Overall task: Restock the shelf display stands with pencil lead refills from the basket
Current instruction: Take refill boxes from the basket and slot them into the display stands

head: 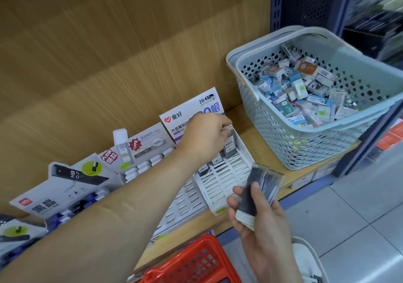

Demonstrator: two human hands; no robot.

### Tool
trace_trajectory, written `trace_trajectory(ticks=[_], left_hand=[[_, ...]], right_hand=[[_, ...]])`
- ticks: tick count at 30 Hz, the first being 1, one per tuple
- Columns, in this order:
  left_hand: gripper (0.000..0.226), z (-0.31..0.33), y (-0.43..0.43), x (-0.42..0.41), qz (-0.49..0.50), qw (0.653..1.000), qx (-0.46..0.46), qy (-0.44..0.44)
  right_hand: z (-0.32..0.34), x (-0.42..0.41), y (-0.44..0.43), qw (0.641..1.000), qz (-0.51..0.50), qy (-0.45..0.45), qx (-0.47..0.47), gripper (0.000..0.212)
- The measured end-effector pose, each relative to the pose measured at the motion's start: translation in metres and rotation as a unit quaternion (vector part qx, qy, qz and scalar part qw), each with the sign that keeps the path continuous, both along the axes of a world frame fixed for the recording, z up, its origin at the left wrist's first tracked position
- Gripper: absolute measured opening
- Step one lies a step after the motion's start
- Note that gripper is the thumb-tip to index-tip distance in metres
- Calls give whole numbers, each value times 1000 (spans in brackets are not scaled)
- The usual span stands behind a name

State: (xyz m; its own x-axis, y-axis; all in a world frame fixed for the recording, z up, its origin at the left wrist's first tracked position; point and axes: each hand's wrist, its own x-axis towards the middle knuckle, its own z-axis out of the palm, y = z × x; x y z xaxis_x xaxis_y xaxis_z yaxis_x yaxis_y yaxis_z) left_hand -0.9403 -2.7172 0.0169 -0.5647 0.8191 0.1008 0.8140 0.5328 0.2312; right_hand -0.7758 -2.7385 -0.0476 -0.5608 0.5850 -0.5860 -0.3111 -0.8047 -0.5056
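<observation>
On the head camera, one refill case [229,145] is pinched by the left hand [206,140] at the back of the white display stand [225,173], a bundle of cases [265,183] is gripped in the right hand [259,215] near it, and the basket [283,130] is set on the shelf [267,159] beside

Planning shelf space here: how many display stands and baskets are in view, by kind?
Stands: 4 (white stand, grey stand, HB stand, left stand, cut off by the frame)
Baskets: 2 (blue basket, red basket)
Total: 6
</observation>
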Motion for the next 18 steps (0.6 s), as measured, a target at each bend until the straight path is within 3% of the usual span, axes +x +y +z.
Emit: trace_trajectory(ticks=[10, 14, 18], left_hand=[[21, 6, -2, -2, -40, 999, 2, -21], [15, 1, 2, -4, -66, 995, -57, 43], [13, -5, 10, -6, -46, 995, -57, 61]], right_hand=[[-4, 1, 0, 1000, 10, -6, 13, 25], [-4, 0, 0, 1000, 14, -10, 12, 25], [-4, 0, 0, 1000, 16, -13, 9, 25]])
